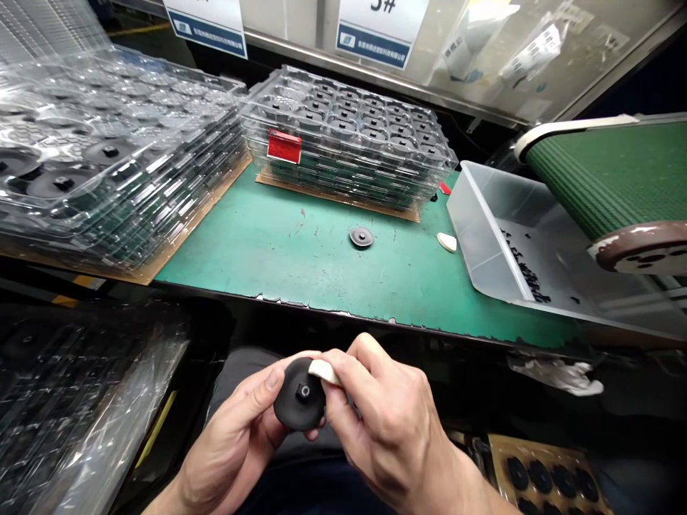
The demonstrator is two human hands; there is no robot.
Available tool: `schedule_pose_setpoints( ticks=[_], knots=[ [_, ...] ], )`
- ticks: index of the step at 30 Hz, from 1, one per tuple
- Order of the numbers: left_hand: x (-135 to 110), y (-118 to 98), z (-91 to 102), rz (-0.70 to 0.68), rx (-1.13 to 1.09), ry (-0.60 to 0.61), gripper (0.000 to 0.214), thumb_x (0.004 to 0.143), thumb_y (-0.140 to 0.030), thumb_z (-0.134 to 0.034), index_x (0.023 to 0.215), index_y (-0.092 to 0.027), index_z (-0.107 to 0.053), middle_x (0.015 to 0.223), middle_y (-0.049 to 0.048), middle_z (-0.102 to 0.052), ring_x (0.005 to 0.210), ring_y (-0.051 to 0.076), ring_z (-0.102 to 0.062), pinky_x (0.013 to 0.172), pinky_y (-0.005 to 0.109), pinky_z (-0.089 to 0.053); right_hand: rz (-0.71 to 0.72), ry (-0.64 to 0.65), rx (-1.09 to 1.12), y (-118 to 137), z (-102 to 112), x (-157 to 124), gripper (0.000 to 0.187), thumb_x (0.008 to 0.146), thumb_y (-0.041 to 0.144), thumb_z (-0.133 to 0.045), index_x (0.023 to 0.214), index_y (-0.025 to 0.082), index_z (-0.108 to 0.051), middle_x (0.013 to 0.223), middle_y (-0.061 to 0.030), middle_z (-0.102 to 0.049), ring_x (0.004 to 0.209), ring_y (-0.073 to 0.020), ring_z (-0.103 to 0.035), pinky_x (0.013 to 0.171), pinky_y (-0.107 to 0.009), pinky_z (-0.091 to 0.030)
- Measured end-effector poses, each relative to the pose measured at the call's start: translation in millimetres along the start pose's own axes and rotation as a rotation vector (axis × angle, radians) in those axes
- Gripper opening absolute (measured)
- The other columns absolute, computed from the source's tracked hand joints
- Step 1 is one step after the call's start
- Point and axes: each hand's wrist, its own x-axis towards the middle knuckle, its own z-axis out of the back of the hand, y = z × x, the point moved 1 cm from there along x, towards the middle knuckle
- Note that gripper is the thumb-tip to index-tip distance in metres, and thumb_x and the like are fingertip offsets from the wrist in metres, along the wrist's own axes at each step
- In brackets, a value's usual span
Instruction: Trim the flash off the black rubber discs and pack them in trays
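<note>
Above my lap, my left hand (250, 418) grips a round black disc (293, 411) by its edge, the small raised stem at its centre facing up. Pinched in my right hand (383, 415) is a small white pad (323, 371), which lies against the disc's upper right rim. What the pad is made of I cannot tell. A similar dark disc (361, 237) rests on the green table (300, 265) beyond my hands. Another white piece (446, 242) lies to its right, beside the plastic bin.
Stacked clear trays (343, 150) with black parts stand at the back, more trays (144, 193) at left. A translucent bin (488, 236) holding small black bits sits under a green conveyor (617, 172). Discs fill a brown tray (547, 458) at lower right.
</note>
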Motion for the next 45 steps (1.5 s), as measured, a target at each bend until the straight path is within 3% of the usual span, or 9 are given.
schedule_pose_setpoints(
  ticks=[6,9,14,19,23,29,32,39,45],
  knots=[
    [-1.2,5.0,-1.5,-0.151,-0.040,-0.150,0.047,0.088,-0.041,-0.077,0.132,-0.028,-0.070,0.118,0.0052,-0.079,0.115,0.023,-0.070,0.099,0.025,-0.057,-0.059,-0.103,0.107,6.9,-15.3,-9.5,0.011,0.098,0.016,-0.053,0.099,0.019,-0.063,0.083,-0.0005,-0.048,0.059,-0.0128,-0.042,0.054,-0.030,-0.030],
    [-2.3,4.2,-0.7,-0.121,0.005,-0.135,0.043,0.089,-0.043,-0.075,0.129,-0.025,-0.073,0.119,0.0069,-0.079,0.114,0.024,-0.071,0.097,0.025,-0.058,-0.049,-0.058,0.058,5.6,-10.4,-6.6,0.014,0.099,0.016,-0.051,0.099,0.019,-0.065,0.084,-0.0013,-0.048,0.061,-0.0136,-0.043,0.055,-0.029,-0.033],
    [-3.9,-0.1,-3.3,-0.055,0.026,-0.011,0.037,0.088,-0.048,-0.076,0.114,-0.022,-0.080,0.118,0.0089,-0.079,0.104,0.026,-0.073,0.086,0.027,-0.062,0.169,0.001,-0.018,1.3,5.4,7.5,0.021,0.102,0.013,-0.047,0.110,0.013,-0.066,0.091,-0.0068,-0.055,0.074,-0.0175,-0.051,0.065,-0.031,-0.042],
    [-1.9,4.1,-0.4,-0.240,-0.003,-0.179,0.047,0.088,-0.044,-0.077,0.132,-0.027,-0.070,0.128,0.0068,-0.076,0.120,0.023,-0.069,0.102,0.024,-0.054,-0.051,-0.086,0.122,8.3,-11.5,1.0,0.016,0.100,0.014,-0.050,0.101,0.017,-0.066,0.084,-0.0019,-0.051,0.064,-0.0131,-0.046,0.059,-0.029,-0.036],
    [-1.3,7.1,7.0,-0.343,0.025,-0.227,0.061,0.079,-0.043,-0.086,0.135,-0.029,-0.067,0.130,0.0084,-0.075,0.121,0.029,-0.069,0.101,0.030,-0.056,-0.081,-0.075,0.282,13.1,-22.4,-3.1,0.014,0.095,0.016,-0.054,0.100,0.018,-0.067,0.081,0.0002,-0.050,0.060,-0.0113,-0.046,0.057,-0.027,-0.036],
    [-3.7,-1.7,9.0,-0.152,0.131,-0.110,0.051,0.083,-0.049,-0.080,0.127,-0.022,-0.075,0.122,0.0106,-0.078,0.119,0.027,-0.068,0.104,0.030,-0.052,-0.025,-0.022,0.059,-0.4,-9.7,4.6,0.021,0.105,0.016,-0.046,0.110,0.017,-0.066,0.092,-0.0047,-0.054,0.072,-0.0152,-0.050,0.066,-0.030,-0.042],
    [-2.0,-6.8,13.4,-0.105,0.183,-0.078,0.047,0.087,-0.050,-0.076,0.123,-0.021,-0.078,0.119,0.0124,-0.079,0.114,0.028,-0.068,0.097,0.032,-0.055,0.064,0.039,0.023,-1.4,-6.0,6.0,0.024,0.104,0.013,-0.044,0.112,0.017,-0.066,0.091,-0.0050,-0.054,0.072,-0.0158,-0.049,0.065,-0.030,-0.042],
    [3.0,-11.0,25.2,-0.025,0.202,0.089,0.038,0.094,-0.045,-0.068,0.120,-0.020,-0.079,0.104,0.0122,-0.077,0.087,0.023,-0.063,0.067,0.030,-0.059,0.171,0.027,-0.027,2.5,-12.8,6.7,0.028,0.101,0.009,-0.045,0.118,0.010,-0.067,0.088,-0.0068,-0.054,0.071,-0.0169,-0.048,0.062,-0.030,-0.041],
    [1.2,-8.9,22.6,0.042,0.193,0.027,0.038,0.089,-0.051,-0.073,0.104,-0.017,-0.083,0.083,0.0086,-0.069,0.074,0.021,-0.059,0.054,0.029,-0.056,0.226,0.079,-0.019,1.8,-12.4,7.1,0.027,0.104,0.015,-0.044,0.116,0.011,-0.068,0.090,-0.0067,-0.056,0.073,-0.0178,-0.047,0.064,-0.032,-0.040]
  ],
)
